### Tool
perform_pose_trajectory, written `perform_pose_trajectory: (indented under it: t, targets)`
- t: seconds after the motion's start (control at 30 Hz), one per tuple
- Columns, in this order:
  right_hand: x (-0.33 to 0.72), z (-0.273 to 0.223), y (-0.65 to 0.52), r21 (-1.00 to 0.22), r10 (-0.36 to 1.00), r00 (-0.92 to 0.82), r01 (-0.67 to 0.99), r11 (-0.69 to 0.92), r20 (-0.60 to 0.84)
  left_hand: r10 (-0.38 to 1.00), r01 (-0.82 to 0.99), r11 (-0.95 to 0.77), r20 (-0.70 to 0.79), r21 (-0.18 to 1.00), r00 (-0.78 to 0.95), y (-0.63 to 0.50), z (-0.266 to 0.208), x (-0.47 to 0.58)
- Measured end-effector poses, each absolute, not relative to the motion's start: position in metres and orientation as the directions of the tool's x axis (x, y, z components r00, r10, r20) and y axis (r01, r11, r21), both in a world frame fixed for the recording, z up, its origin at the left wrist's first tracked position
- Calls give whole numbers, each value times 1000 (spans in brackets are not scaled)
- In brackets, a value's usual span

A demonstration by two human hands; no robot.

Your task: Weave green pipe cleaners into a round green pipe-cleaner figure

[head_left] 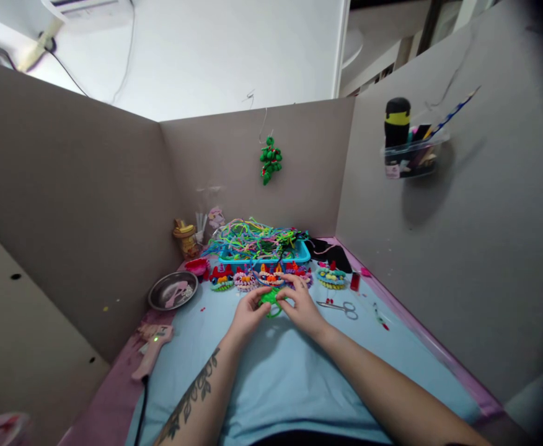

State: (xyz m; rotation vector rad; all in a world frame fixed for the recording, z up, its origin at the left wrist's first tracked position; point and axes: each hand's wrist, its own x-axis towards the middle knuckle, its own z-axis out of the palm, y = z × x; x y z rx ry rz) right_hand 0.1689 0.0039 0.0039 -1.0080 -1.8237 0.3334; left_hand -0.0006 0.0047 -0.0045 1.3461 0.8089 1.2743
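Note:
Between my two hands, above the middle of the blue cloth, is a bright green pipe cleaner piece (pixel 275 310) with a loop hanging at its lower edge. My left hand (pixel 254 308) pinches its left side between thumb and fingers. On the right side, the thumb and fingers of my right hand (pixel 302 303) are closed on the same piece. Just beyond my fingers stands a row of colourful fuzzy figures with faces, among them an orange one (pixel 270 275), a pink one (pixel 245 280) and a blue and yellow one (pixel 331 276).
Behind the figures a blue tray (pixel 305 253) overflows with tangled coloured strands (pixel 257 238). Scissors (pixel 343 308) lie to the right. At left are a metal bowl (pixel 160 301) and a corded pink glue gun (pixel 152 353). Grey panels (pixel 253 198) enclose the table; a green ornament (pixel 270 161) hangs ahead.

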Motion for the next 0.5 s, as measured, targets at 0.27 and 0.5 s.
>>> perform_pose_trajectory:
  t: [0.27, 0.5]
  targets:
    - [170, -3, 12, -780, 854, -104, 363, 510, 510, 944, -216, -220, 263, 951, 197, 4, -4, 1]
    - [167, -10, 16, -818, 884, -87, 345, 460, 460, 947, -253, -186, 242, 949, 211, 6, -9, 0]
